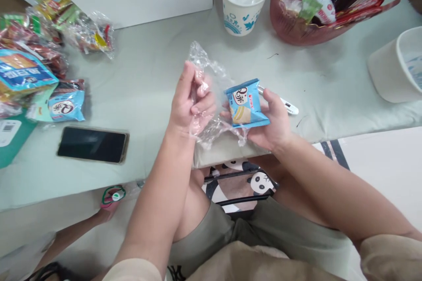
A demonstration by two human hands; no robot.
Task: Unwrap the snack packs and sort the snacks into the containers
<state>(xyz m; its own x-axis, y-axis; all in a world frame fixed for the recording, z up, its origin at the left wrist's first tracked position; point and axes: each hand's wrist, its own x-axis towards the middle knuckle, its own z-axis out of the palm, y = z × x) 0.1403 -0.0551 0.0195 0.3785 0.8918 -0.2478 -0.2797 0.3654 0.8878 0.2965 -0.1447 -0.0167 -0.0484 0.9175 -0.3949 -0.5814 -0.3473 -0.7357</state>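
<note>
My left hand is closed on a crinkled clear plastic bag, whose loose film hangs between my two hands. A small blue snack packet with a picture of cake on it lies in my right hand, the thumb at its right side and the fingers under it. The bag's lower edge touches the packet and the fingers of my right hand. Behind that hand, a white pen-like tool rests on the pale green tablecloth.
A black phone and piled snacks are on the left. A paper cup, a red bowl of snacks and a white container stand behind and right. Another person's arm shows at lower left.
</note>
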